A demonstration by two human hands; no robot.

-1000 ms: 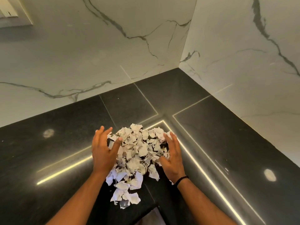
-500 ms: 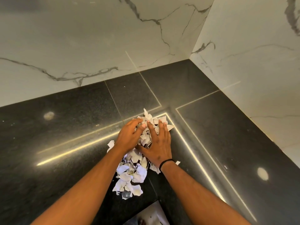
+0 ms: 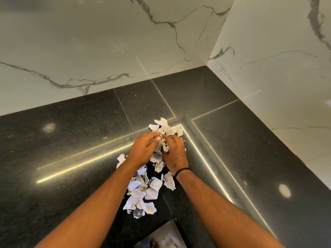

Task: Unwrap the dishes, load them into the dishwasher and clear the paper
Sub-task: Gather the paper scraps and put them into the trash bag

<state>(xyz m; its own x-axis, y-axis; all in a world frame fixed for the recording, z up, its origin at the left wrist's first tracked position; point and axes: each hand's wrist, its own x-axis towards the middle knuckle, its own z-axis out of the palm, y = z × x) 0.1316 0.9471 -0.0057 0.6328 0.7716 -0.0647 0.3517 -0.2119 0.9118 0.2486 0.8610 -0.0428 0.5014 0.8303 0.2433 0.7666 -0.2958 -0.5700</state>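
Black granite bench (image 3: 71,149) is running along a marble-veined wall (image 3: 89,51); nothing is lying on its left stretch but lamp glare.

Landmark: heap of torn paper scraps (image 3: 143,192) at the bench's inner corner.

Left hand (image 3: 143,151) is curling over the left flank of the heap, fingers bent and gripping scraps, thumb tip showing on top. Loose scraps are poking out just left of its wrist.

Right hand (image 3: 174,153) is closing on the heap's right flank, fingers tucked into the paper and touching the left hand's fingertips. A black wristband (image 3: 181,170) is sitting on its wrist.

Beyond the hands, a tuft of scraps is sticking out uncaught. Nearer than the hands, a trail of scraps is lying flat on the bench, outside the grip.

No dishes or dishwasher in view.

Risk, as judged: the pieces are small and light, so lifting this bundle is likely to shed some through the fingers, and the near trail is being missed. A second gather looks necessary.
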